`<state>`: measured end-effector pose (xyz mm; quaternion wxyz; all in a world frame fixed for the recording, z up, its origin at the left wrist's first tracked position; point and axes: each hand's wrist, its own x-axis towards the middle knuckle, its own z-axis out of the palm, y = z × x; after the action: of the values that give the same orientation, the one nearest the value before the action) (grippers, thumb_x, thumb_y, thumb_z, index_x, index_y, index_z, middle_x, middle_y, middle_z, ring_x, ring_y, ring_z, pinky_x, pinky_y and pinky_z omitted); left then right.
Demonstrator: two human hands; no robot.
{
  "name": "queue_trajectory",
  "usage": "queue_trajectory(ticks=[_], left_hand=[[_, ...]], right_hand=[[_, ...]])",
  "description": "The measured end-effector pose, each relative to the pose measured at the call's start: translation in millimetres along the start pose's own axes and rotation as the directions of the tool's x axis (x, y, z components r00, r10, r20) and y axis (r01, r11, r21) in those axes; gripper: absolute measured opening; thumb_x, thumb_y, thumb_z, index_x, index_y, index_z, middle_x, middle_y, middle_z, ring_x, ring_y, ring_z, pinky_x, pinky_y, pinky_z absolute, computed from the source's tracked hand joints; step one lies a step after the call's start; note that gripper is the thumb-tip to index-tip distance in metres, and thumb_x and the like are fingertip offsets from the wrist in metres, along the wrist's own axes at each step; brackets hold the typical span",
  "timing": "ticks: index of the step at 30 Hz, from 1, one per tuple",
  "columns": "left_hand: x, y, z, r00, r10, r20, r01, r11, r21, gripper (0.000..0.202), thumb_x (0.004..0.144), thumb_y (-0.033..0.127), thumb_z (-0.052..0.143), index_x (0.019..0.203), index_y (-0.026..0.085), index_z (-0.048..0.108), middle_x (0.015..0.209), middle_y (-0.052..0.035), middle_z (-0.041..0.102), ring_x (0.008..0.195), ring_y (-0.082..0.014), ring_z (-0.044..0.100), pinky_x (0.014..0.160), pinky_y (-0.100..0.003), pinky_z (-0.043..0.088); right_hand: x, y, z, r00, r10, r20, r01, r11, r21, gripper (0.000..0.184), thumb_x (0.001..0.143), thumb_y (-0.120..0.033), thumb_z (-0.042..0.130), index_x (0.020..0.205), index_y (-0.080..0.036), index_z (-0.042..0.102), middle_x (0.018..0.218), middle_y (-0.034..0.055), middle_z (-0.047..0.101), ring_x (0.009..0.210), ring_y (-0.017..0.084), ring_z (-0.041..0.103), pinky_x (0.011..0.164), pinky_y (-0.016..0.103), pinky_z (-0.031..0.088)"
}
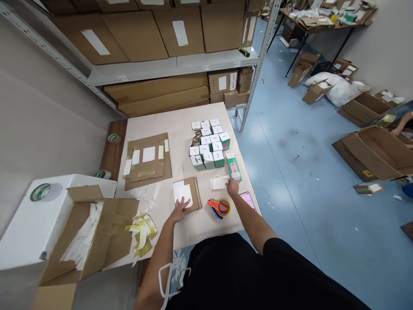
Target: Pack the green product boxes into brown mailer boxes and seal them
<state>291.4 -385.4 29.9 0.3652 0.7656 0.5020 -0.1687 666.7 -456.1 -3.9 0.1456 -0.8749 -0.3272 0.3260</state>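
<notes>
My left hand (pixel 180 210) lies with fingers spread on a small flat cardboard box (pixel 195 193), over the white paper (pixel 183 193) on its top. Fingers curled, my right hand (pixel 232 187) pinches the right end of a white paper slip (pixel 219 182) on the table. Just beyond that hand is a green and white carton (pixel 234 167) with a pink panel, lying flat. Between my hands rest orange-handled scissors (pixel 219 206), overlapping a yellow and blue tape roll (pixel 226 208). A phone (pixel 248 200) with a lit pink screen is right of my right wrist.
Several white-topped green cartons (pixel 208 146) stand grouped farther back. Flattened cardboard (pixel 148 157) with labels lies at left. An open box (pixel 87 232) of paper strips and crumpled yellow tape (pixel 143 232) are near left. Shelving (pixel 177 64) borders the back; another person's arm (pixel 402 125) shows far right.
</notes>
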Motion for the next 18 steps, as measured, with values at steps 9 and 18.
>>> queue_trajectory(ticks=[9, 18], left_hand=[[35.1, 88.7, -11.0, 0.958, -0.035, -0.286, -0.012, 0.987, -0.161, 0.045, 0.097, 0.038, 0.058, 0.137, 0.021, 0.07, 0.151, -0.0131, 0.062, 0.142, -0.0301, 0.055, 0.12, -0.043, 0.04], [91.3, 176.2, 17.4, 0.947, -0.191, -0.259, 0.016, 0.832, -0.555, 0.034, 0.089, 0.039, 0.076, 0.114, 0.016, 0.077, 0.117, -0.0151, 0.078, 0.106, -0.0256, 0.072, 0.098, -0.036, 0.051]], right_hand=[[-12.3, -1.2, -1.6, 0.996, -0.089, 0.003, 0.087, 0.986, 0.143, 0.028, 0.094, -0.027, 0.062, 0.068, -0.023, 0.054, 0.07, 0.0005, 0.058, 0.07, 0.018, 0.055, 0.065, 0.026, 0.037], [-19.2, 5.2, -9.2, 0.987, -0.148, -0.058, 0.159, 0.93, 0.33, 0.038, 0.092, -0.037, 0.063, 0.064, -0.025, 0.041, 0.064, -0.0025, 0.048, 0.068, 0.017, 0.048, 0.066, 0.026, 0.04]])
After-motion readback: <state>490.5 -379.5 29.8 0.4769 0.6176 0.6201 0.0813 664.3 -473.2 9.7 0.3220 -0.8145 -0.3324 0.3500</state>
